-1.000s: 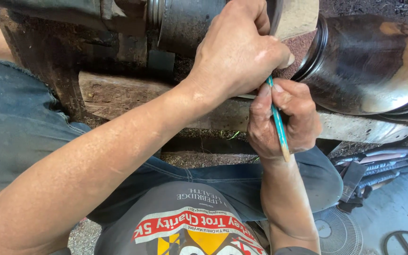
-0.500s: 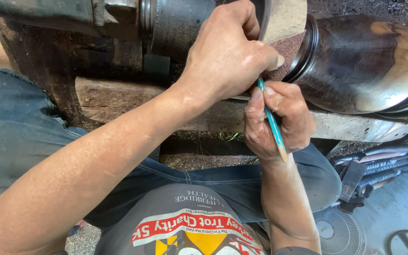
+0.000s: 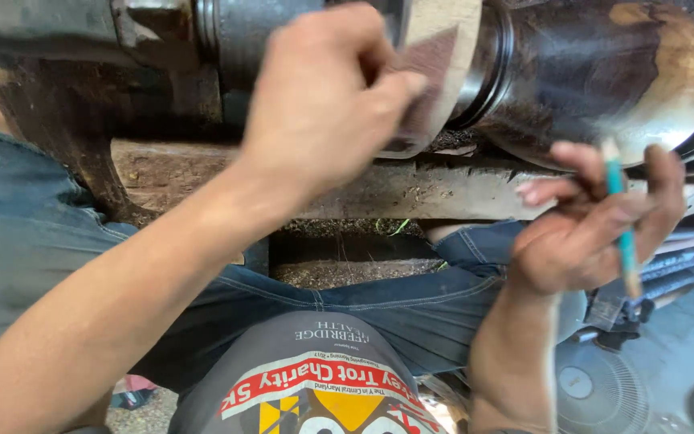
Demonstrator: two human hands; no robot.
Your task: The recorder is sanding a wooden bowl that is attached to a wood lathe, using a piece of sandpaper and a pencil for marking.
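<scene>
In the head view, a teal pencil is held in the right hand, which is raised palm-up just below the dark turned wooden vessel. The pencil is gripped between the thumb and the curled fingers, its shaft running almost upright across the palm, one end poking out above the fingers and the other below the heel of the hand. The fingers are closed loosely around it; the hand itself is clear of the vessel.

The left hand is seen reaching across to the pale wooden disc, with a reddish-brown sheet of sandpaper pinched between thumb and fingertips and pressed against the disc's face. The hand is blurred, so the exact finger placement cannot be told. The disc sits between a grey metal spindle housing on the left and the vessel on the right. A rough wooden beam lies beneath them. Denim-clad legs and a grey printed shirt are seen below.
</scene>
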